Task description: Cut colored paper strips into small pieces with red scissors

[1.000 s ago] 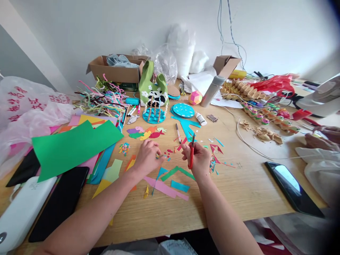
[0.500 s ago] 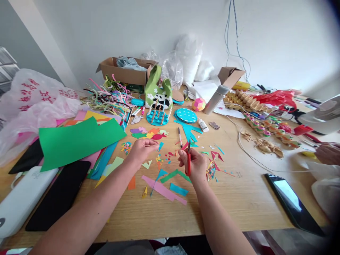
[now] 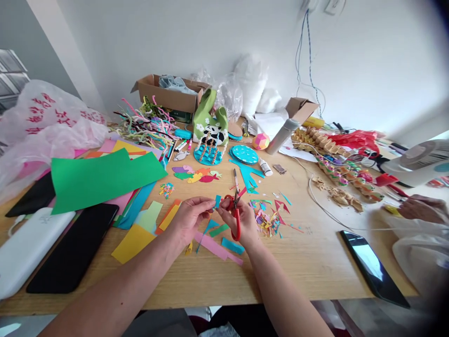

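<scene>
Left grip: my left hand (image 3: 197,213) pinches a small blue paper slip (image 3: 218,201) between thumb and fingertips.
Right grip: my right hand (image 3: 242,220) is curled around the red-handled scissors (image 3: 237,225), blades pointing away from me; whether its fingertips also touch the slip, I cannot tell.
Blue slip: above the table (image 3: 301,267), between my two hands.
Cardboard box: the long open box (image 3: 164,97) at the back holds crumpled pale blue material (image 3: 173,83), rising above its rim.
Green bag: the panda bag (image 3: 210,122) stands upright just before that box; I cannot see inside.
Clear bags: the plastic bag (image 3: 250,82) against the wall is plump with something white.
White bag: the bag with red writing (image 3: 52,112) lies at far left, pink showing through its lower part.
Egg cartons: the painted cups (image 3: 345,174) lie at right, near the red bag (image 3: 354,142), whose contents are hidden.
Bottles: the grey flask (image 3: 282,136) leans in my view, its cap on; the small white bottle (image 3: 265,167) is near it, contents hidden.
Scraps: a heap of paper bits (image 3: 268,220) lies just right of my scissors.
</scene>
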Tool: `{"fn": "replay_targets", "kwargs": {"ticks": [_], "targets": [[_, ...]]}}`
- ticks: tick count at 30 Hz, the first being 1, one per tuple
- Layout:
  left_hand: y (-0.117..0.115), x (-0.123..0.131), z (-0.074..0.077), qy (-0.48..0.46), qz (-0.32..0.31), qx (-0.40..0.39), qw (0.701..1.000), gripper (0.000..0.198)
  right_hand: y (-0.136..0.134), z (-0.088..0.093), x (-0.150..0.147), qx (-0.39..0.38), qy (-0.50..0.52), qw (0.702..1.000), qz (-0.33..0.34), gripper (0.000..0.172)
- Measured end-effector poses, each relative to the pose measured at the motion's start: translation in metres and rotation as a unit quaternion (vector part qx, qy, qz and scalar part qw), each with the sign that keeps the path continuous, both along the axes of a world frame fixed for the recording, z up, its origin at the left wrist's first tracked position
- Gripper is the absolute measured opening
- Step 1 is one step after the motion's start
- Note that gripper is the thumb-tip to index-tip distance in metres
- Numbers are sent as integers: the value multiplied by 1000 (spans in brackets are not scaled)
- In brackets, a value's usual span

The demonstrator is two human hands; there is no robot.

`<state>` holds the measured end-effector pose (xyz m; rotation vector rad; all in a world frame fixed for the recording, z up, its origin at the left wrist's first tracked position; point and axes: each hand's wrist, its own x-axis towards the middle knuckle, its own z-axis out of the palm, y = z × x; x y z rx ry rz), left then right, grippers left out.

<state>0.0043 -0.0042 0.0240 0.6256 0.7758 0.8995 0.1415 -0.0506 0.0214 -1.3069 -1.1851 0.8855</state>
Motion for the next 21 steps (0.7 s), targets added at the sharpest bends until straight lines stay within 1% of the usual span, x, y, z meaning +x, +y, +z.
{"fn": "replay_targets", "kwargs": {"ticks": [2, 4, 9, 11, 13, 17, 21], "targets": [[-1, 0, -2, 0, -10, 1, 1000, 21, 0, 2, 0, -23, 10, 1000, -6, 29], [-2, 0, -5, -1, -15, 1, 1000, 21, 0, 4, 0, -26, 8, 1000, -7, 29], [-1, 1, -13, -18, 3, -20, 1000, 24, 1, 1, -1, 30, 1, 999, 33, 29], [-1, 1, -14, -27, 13, -36, 999, 24, 1, -1, -1, 39, 1, 999, 36, 28], [-1, 2, -13, -34, 16, -44, 998, 24, 0, -2, 0, 29, 2, 999, 29, 27], [-2, 3, -12, -30, 20, -42, 998, 23, -1, 0, 2, 12, -9, 999, 37, 28], [-4, 4, -14, -22, 15, -27, 999, 23, 0, -3, 2, 6, -13, 999, 43, 30]]}}
